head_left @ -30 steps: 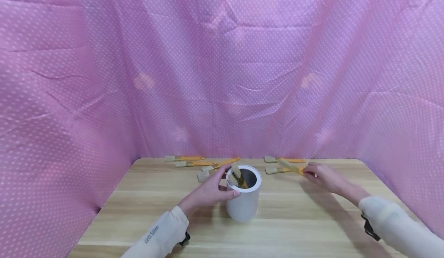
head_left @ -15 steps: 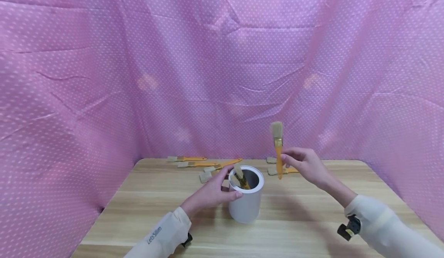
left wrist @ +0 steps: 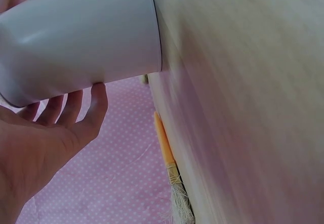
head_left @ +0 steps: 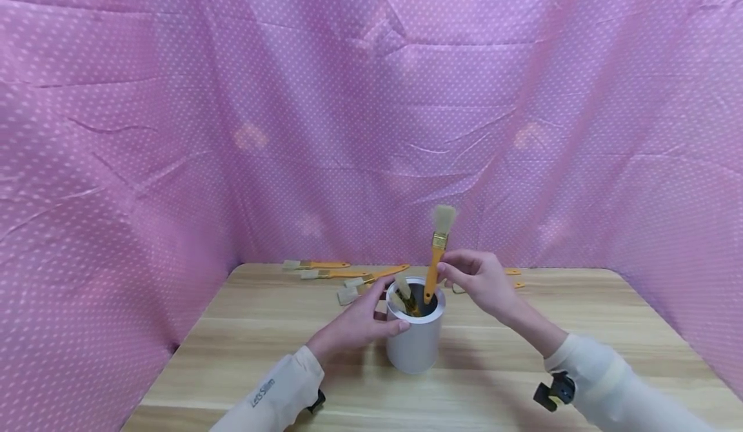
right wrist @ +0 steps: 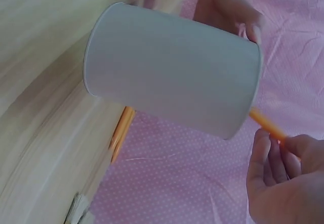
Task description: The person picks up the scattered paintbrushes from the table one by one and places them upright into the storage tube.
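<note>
Two pale sleeves (head_left: 277, 387) nearest me, at 8 and 4 o'clock off the can (12 = straight away from me). White can (head_left: 413, 348) stands upright on the wood table (head_left: 255, 342). Left hand (head_left: 358, 321) holds it from 9: thumb by the near rim, other fingers curved round the far-left side. Right hand (head_left: 483, 285), at 2, pinches an orange-handled brush (head_left: 434, 268) partway along its handle, bristles up. Handle end lines up with the mouth's 3 o'clock side; can't tell if it's below the rim. Risks, my read: it's tilted toward 1, so the end could clip the rim if lowered off-line; a loose pinch could let it twist; the brushes inside (head_left: 402, 288), leaning to 10, could snag it; a sideways knock against a light left hold could rock the can. Held brush looks clean: cream bristles, gold ferrule, hole near the handle end. Can looks plain and smooth, dark grey inside. Farther out, four brushes (head_left: 331, 265) lie at 10 to 11; two orange handles (head_left: 518, 285) poke out past my right hand at 2. Dotted pink curtain (head_left: 371, 129) behind, across 12.
</note>
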{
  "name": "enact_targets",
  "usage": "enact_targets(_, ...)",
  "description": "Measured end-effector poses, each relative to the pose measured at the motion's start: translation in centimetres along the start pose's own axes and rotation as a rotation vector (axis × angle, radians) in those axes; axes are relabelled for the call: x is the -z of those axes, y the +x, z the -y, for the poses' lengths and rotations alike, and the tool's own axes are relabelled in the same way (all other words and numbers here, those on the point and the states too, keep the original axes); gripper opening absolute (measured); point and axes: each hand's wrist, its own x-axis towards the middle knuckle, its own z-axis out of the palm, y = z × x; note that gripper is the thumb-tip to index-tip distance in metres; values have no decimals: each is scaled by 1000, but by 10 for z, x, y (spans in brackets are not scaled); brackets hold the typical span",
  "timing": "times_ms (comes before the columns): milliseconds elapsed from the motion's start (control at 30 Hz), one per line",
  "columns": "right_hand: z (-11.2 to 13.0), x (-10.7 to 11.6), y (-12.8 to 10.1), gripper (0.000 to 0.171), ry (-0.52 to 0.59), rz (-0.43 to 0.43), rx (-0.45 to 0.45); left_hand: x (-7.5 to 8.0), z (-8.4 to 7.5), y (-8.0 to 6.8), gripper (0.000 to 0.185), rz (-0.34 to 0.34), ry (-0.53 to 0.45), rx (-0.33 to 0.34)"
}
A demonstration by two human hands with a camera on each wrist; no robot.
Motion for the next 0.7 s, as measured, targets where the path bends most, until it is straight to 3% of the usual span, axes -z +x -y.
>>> enact_targets(133,-2,-8,1,19,-61,-19,15,0,-1,0,94,4,-8,-12)
enact_targets(367,-9,-23,-1,16,-284,-57,66,-1,0,-2,91,-4,1,-13)
enact_targets(700,-15,-34,-3,11,-330,-96,65,-3,-3,-4,90,-11,13,-27)
